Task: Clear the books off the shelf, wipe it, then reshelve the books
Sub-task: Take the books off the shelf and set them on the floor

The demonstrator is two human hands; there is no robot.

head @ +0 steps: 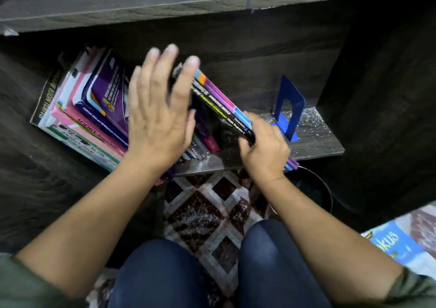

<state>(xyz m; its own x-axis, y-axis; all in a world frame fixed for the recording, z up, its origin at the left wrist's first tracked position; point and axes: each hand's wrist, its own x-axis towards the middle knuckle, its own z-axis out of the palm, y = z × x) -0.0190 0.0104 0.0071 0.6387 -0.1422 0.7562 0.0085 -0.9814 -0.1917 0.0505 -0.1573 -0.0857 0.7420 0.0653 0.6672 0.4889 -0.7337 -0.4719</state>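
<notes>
- The bundle of thin books (221,105) stands tilted on the shelf (316,142), a little right of its middle. The top leans toward the back left, and the lower end comes forward to the front edge.
- The right hand (264,152) grips this bundle at the lower end, with fingers curled round the spines. Some purple spines stick out below the hand, past the front edge of the shelf.
- The left hand (160,109) is spread wide with straight fingers and holds nothing. It lies just left of the bundle, and one fingertip is at the bundle's upper end. I cannot tell if the palm touches the books behind it.
- A few more thin books (207,133), one with a pink spine, stand between the two hands, partly hidden by the left hand.
- The leaning stack of books (94,119) fills the left end of the shelf, tilted to the left, with pink, purple and white covers.
- A blue bookend (289,107) stands upright near the right end of the shelf, just beside the right hand but apart from the bundle. White specks lie on the board around it.
- An upper board (165,5) runs above the shelf.
- Below the front edge there is a patterned rug (207,213), and the person's knees (160,272) in dark trousers are on it.
- A blue book (396,244) lies at the lower right, well apart from the shelf.
</notes>
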